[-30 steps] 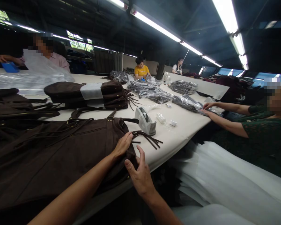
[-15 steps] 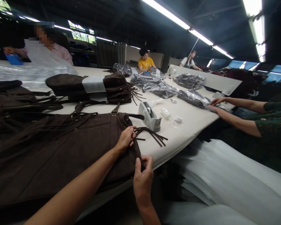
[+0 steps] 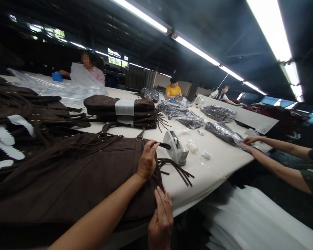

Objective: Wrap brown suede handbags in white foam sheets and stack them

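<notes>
A dark brown suede-like bag (image 3: 99, 180) lies flat across the near left of the table, with cords and a buckled strap on top. My left hand (image 3: 147, 161) rests over its right end, with thumb and fingers closed on a short strap tab (image 3: 165, 145) that points right. Lower down, my right hand (image 3: 161, 217) lies against the bag's right edge, fingers stretched out together and nothing gripped. Thin dark cords (image 3: 178, 170) spread from beneath the bag onto the table. Just beyond the tab stands a grey tape dispenser (image 3: 181, 156).
Behind the bag is a banded stack of brown bags (image 3: 101, 108); more brown bags (image 3: 44, 111) lie left. Plastic-wrapped bundles (image 3: 221, 133) line the table (image 3: 211, 173). A co-worker's hands (image 3: 250, 141) touch one at right. White sheets (image 3: 261, 215) hang below the edge.
My left hand has moved up from the bag's edge to the strap tab. My right hand has loosened its pinch on the edge and straightened its fingers. The view has shifted.
</notes>
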A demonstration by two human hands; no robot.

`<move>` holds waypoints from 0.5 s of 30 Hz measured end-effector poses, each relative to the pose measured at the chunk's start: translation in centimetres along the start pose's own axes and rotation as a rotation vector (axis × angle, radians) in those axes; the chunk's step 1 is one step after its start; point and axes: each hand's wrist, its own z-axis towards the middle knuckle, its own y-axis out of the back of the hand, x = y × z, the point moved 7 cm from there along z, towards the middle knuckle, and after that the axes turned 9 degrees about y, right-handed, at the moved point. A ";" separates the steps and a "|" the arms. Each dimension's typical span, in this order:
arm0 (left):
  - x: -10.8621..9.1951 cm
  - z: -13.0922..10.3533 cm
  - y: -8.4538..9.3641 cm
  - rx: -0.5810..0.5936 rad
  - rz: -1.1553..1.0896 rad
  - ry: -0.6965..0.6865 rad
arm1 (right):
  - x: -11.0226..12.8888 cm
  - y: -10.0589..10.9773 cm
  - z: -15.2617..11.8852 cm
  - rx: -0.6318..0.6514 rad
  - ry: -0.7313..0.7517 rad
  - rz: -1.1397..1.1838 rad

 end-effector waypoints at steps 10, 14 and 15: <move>1.9 -1.8 -2.4 0.398 0.654 -0.094 | 0.0 -0.7 -2.5 -0.166 -0.102 0.100; 2.8 -1.5 -4.0 0.569 0.742 -0.079 | -0.8 -1.1 -4.4 -0.186 -0.084 0.025; 3.0 -1.3 -4.3 0.603 0.750 -0.080 | -1.1 -1.0 -4.7 -0.198 -0.036 0.008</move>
